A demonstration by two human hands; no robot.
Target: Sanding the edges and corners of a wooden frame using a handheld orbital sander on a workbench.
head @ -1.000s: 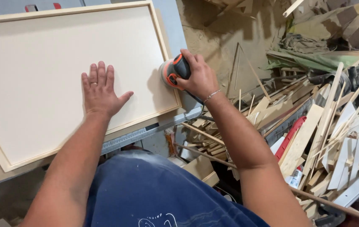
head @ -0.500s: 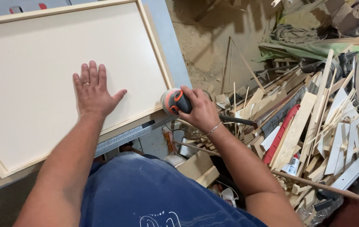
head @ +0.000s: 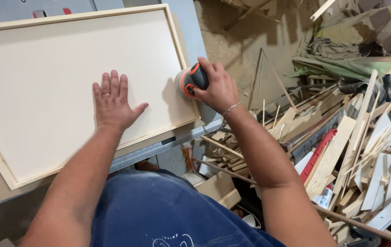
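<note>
Firmly wrapped over the top of a small round orange-and-black power sander (head: 191,81), the right hand (head: 216,87) has its fingers curled down around the tool's body, thumb on the near side. The sander's pad sits on the right rail of a large cream-coloured flat panel with a pale wooden frame (head: 67,77), near the panel's near-right corner. The left hand (head: 115,103) lies flat and fully open on the panel face, fingers spread and pointing far, palm down, grasping nothing; a ring shows on one finger.

The sander looks compact and stiff, light enough for one hand, and its rounded top is the natural place to grip it, as it is gripped now. The panel looks broad, rigid and fairly light, with a smooth face that could slide, so pressing down on the middle seems a sound way to steady it; the thin frame strips look easy to dent.

Beneath the panel, a grey worktop (head: 188,27) shows at the far right, and a metal ruler strip (head: 159,148) runs along the near edge. To the right, on the floor, lies a jumbled heap of pale wood offcuts and slats (head: 355,146), with a red plastic piece (head: 319,153) among them.
</note>
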